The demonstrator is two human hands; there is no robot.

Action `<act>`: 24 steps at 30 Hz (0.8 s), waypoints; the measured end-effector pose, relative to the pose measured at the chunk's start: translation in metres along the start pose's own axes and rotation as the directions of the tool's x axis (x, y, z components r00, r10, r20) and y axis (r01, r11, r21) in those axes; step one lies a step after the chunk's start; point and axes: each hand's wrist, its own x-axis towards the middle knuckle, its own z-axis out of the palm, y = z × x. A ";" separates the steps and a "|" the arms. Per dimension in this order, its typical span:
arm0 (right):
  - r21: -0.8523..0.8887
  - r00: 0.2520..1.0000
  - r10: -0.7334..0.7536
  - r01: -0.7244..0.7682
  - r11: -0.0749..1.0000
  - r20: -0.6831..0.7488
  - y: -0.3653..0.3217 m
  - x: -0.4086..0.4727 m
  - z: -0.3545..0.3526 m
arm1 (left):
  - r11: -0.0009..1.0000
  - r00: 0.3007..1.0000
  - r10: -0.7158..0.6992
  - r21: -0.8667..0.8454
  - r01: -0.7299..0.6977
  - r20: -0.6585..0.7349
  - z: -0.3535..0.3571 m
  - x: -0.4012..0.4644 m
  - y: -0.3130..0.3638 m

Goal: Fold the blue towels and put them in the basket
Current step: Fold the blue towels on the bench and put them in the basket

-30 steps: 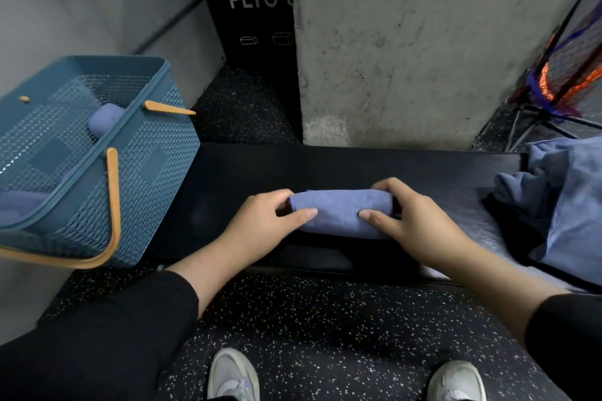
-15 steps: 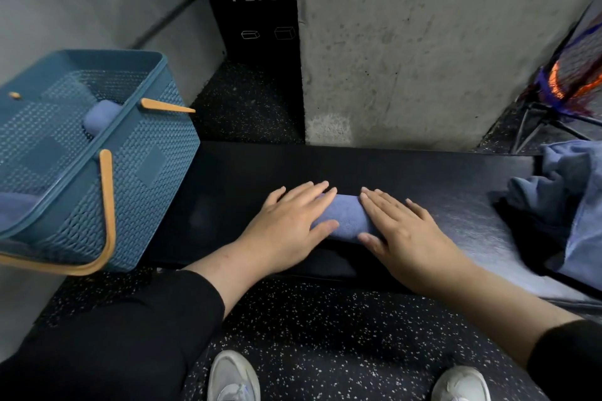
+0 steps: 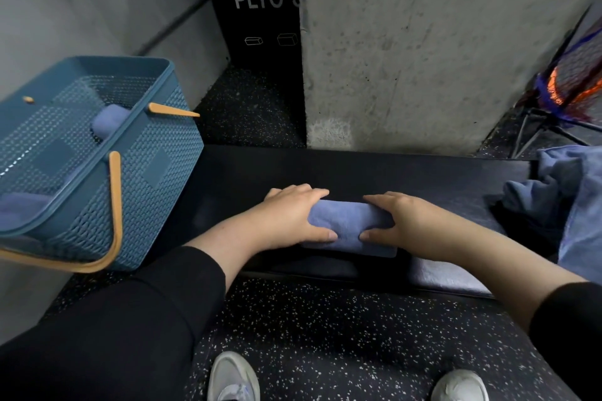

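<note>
A rolled blue towel [image 3: 348, 225] lies across the black bench [image 3: 407, 172]. My left hand [image 3: 293, 215] grips its left end, fingers over the top and thumb at the front. My right hand [image 3: 404, 221] grips its right end the same way. The blue plastic basket [image 3: 163, 169] with orange handles stands tilted at the left, beside the bench end. Inside it a rolled blue towel [image 3: 109, 120] lies near the far wall and another blue towel [image 3: 22, 205] at the bottom. A heap of unfolded blue towels [image 3: 560, 192] sits at the bench's right end.
A concrete pillar [image 3: 423, 42] rises right behind the bench. A black plyo box [image 3: 254, 10] stands at the back between pillar and wall. An orange and blue net on a frame [image 3: 573, 88] is at the far right. My shoes [image 3: 233, 378] rest on speckled rubber floor.
Half a second ago both hands lay flat over the rolled towel. Now their fingers curl round its two ends and the roll sits closer to the bench's front edge.
</note>
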 end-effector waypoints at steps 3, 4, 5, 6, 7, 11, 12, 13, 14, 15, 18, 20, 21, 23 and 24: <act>0.089 1.000 0.004 -0.006 0.996 0.020 -0.002 -0.003 -0.006 | 0.996 1.000 0.000 -0.088 0.001 0.006 -0.004 -0.005 0.001; 0.126 1.000 -0.004 0.000 0.992 0.025 -0.003 -0.004 -0.007 | 0.991 1.000 0.007 -0.135 -0.006 0.010 -0.005 -0.007 -0.001; 0.173 1.000 -0.012 0.007 0.985 0.029 -0.003 -0.005 -0.008 | 0.983 1.000 0.019 -0.185 -0.016 0.018 -0.006 -0.009 -0.003; 0.221 0.999 -0.022 0.015 0.975 0.030 -0.003 -0.007 -0.011 | 0.969 0.999 0.032 -0.244 -0.026 0.020 -0.009 -0.012 -0.005; 0.260 0.999 -0.027 0.018 0.965 0.032 -0.004 -0.009 -0.013 | 0.949 0.999 0.041 -0.314 -0.033 0.018 -0.011 -0.016 -0.008; 0.368 0.998 -0.046 0.027 0.930 0.043 -0.013 -0.019 -0.028 | 0.751 0.995 0.028 -0.655 -0.087 -0.099 -0.024 -0.037 -0.014; 0.406 0.996 -0.063 0.035 0.913 0.057 -0.018 -0.021 -0.032 | 0.672 0.990 0.014 -0.732 -0.112 -0.138 -0.028 -0.043 -0.012; 0.449 0.993 -0.087 0.045 0.892 0.074 -0.026 -0.024 -0.038 | 0.602 0.984 -0.008 -0.786 -0.139 -0.180 -0.032 -0.050 -0.010; 0.490 0.989 -0.116 0.058 0.870 0.090 -0.036 -0.027 -0.044 | 0.551 0.975 -0.038 -0.819 -0.163 -0.220 -0.038 -0.057 -0.007; 0.529 0.985 -0.144 0.070 0.846 0.100 -0.047 -0.031 -0.050 | 0.517 0.965 -0.065 -0.836 -0.184 -0.252 -0.043 -0.064 -0.004; 0.617 0.978 -0.194 0.110 0.779 0.070 -0.086 -0.042 -0.065 | 0.461 0.932 -0.145 -0.856 -0.233 -0.332 -0.062 -0.087 0.005; 0.670 0.980 -0.194 0.109 0.734 0.054 -0.111 -0.047 -0.069 | 0.449 0.898 -0.201 -0.851 -0.271 -0.392 -0.075 -0.104 0.004; 0.690 0.978 -0.202 0.104 0.716 0.061 -0.124 -0.048 -0.070 | 0.448 0.879 -0.231 -0.847 -0.285 -0.418 -0.081 -0.113 0.002; 0.699 0.973 -0.217 0.099 0.709 0.082 -0.148 -0.048 -0.074 | 0.461 0.833 -0.289 -0.832 -0.310 -0.471 -0.094 -0.132 -0.004; 0.691 0.971 -0.222 0.101 0.716 0.089 -0.160 -0.048 -0.078 | 0.473 0.805 -0.319 -0.820 -0.322 -0.501 -0.100 -0.141 -0.009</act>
